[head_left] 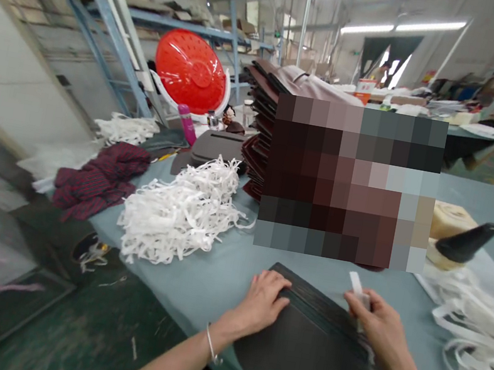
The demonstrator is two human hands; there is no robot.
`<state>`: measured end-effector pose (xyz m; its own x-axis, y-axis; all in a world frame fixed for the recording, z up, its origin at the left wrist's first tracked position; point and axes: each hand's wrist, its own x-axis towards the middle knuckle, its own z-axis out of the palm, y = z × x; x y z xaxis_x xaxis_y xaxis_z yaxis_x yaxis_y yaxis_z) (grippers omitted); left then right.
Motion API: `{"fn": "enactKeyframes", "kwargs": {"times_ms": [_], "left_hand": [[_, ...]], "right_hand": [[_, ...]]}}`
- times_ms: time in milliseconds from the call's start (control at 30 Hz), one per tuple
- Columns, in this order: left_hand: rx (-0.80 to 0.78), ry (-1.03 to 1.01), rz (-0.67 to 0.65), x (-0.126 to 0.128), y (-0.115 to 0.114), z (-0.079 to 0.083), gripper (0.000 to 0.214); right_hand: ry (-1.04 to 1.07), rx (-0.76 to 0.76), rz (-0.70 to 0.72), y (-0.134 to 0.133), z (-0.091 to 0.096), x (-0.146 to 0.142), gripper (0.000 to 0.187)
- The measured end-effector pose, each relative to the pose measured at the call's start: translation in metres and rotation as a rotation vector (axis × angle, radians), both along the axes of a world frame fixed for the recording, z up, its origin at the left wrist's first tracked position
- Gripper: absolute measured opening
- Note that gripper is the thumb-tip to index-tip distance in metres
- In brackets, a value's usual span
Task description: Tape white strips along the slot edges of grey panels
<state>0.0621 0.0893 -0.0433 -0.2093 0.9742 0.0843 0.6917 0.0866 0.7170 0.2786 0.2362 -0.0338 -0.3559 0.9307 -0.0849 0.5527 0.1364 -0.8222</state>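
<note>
A dark flat panel [311, 362] lies on the grey-blue table [216, 275] right in front of me. My left hand [262, 302] rests on the panel's far left corner, fingers bent and pressing down on it. My right hand [378, 323] is at the panel's far right edge, its fingers pinched on a narrow white strip [357, 285] that sticks up from them. A thin bracelet [212, 345] circles my left wrist.
A heap of white strips [182, 212] lies left of the panel, and more white strips [479, 334] at the right. A tall stack of dark panels [259, 130] stands behind, near a red basket [191, 70]. Dark red cloth [97, 181] lies at the table's left edge. A black-nozzled bottle [461, 245] sits right.
</note>
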Motion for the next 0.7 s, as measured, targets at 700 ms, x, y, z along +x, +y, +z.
{"fn": "enactKeyframes", "kwargs": {"times_ms": [700], "left_hand": [[-0.008,0.262,-0.024,-0.041,-0.015,-0.046,0.02]], "right_hand": [[-0.404,0.751,-0.116,-0.057,-0.051,0.038,0.017]]}}
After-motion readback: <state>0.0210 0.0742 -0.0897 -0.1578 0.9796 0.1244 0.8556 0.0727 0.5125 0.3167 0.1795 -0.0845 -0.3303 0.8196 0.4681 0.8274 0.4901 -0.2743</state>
